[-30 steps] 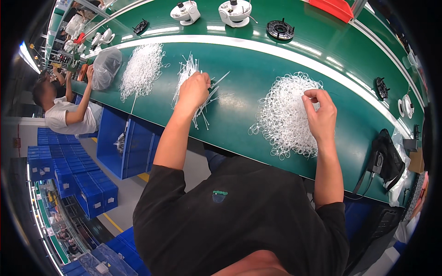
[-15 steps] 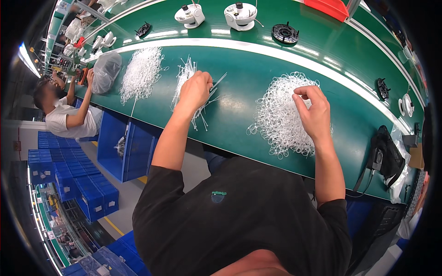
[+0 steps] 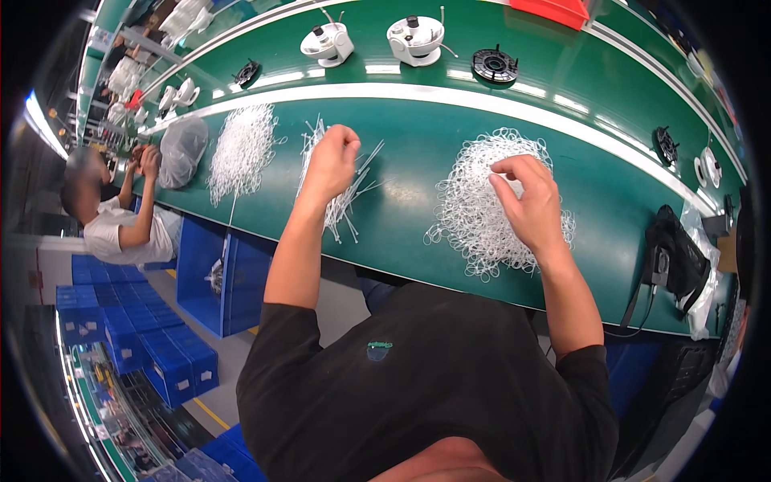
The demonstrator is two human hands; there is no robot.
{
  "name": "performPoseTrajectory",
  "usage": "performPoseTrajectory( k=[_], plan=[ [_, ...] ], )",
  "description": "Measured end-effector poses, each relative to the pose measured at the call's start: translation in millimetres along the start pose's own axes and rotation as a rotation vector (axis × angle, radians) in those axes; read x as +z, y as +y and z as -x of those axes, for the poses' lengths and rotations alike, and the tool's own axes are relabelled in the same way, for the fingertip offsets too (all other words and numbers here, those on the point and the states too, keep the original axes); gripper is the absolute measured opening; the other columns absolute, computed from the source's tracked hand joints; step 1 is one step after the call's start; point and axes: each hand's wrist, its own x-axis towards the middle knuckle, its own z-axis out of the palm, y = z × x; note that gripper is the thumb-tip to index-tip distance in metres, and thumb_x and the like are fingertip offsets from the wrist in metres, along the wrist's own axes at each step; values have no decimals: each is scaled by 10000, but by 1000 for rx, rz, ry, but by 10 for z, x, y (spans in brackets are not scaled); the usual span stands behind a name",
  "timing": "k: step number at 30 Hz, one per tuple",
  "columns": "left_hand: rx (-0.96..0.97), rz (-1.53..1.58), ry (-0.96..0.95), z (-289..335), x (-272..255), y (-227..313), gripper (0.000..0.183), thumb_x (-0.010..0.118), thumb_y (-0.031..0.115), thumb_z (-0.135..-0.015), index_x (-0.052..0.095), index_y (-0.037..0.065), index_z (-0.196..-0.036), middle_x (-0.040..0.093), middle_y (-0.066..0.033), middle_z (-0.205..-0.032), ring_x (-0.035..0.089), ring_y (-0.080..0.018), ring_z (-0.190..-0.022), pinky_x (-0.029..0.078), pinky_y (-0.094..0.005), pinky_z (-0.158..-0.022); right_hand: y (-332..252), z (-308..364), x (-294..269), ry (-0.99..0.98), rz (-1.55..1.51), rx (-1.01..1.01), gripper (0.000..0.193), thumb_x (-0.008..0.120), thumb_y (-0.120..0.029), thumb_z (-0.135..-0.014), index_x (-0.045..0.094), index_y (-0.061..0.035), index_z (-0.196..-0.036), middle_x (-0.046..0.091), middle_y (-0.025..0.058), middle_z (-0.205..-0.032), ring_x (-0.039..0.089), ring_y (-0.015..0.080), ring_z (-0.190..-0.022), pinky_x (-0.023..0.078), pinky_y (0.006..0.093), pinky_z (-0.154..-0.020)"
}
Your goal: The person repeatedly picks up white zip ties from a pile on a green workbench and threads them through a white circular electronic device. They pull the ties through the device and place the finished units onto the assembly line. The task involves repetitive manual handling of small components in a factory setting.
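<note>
My left hand [image 3: 331, 165] is over a loose bunch of straight white cable ties [image 3: 344, 215], thumb and fingertips pinched together. Whatever those fingertips may hold is hidden. To the right, a broad heap of white cable ties closed into loops [image 3: 474, 213] lies on the green bench. Above its right part is my right hand [image 3: 528, 201], with a small gap between curved thumb and forefinger and nothing visible in it. A second heap of looped white ties [image 3: 243, 153] lies left of the straight ones.
Beyond a pale strip stand white round housings [image 3: 416, 40] and black ring-shaped parts [image 3: 494, 66]. A red tray [image 3: 554, 10] is at the far edge. A black bag [image 3: 675, 257] lies at right. Left are a clear plastic bag [image 3: 183, 153], a co-worker [image 3: 120, 229] and blue crates [image 3: 181, 361].
The view has tilted, so the bench sits lower in the picture. My left hand has shifted slightly away from me, my right hand slightly left. The co-worker's hands have moved off the plastic bag.
</note>
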Motion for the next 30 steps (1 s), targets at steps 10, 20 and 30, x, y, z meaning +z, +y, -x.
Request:
performPoseTrajectory(
  k=[10,20,30],
  plan=[
    [-219,1465,-244,150,305,1116,72,569,87,-993,541,42,-1042,628,-87,-978,592,-110,-712,501,-253,-594,-413,-47,322,-49,-511,105,180,711,-46,-840,661,-11,-1009,682,113,-929,679,222,-832,539,320,-763],
    [-268,1372,-210,248,747,1340,144,634,58,-947,575,-31,-1043,647,-80,-877,645,-125,-764,575,-264,-679,-296,-102,249,216,-474,87,134,675,-8,-838,655,-24,-970,658,103,-825,663,215,-736,530,315,-667],
    [-269,1442,-146,174,766,1338,152,634,57,-949,566,-31,-1052,661,-95,-881,657,-138,-760,585,-272,-677,-211,-80,209,179,-332,48,97,661,0,-829,679,-19,-922,658,109,-806,670,217,-710,529,319,-624]
  ],
)
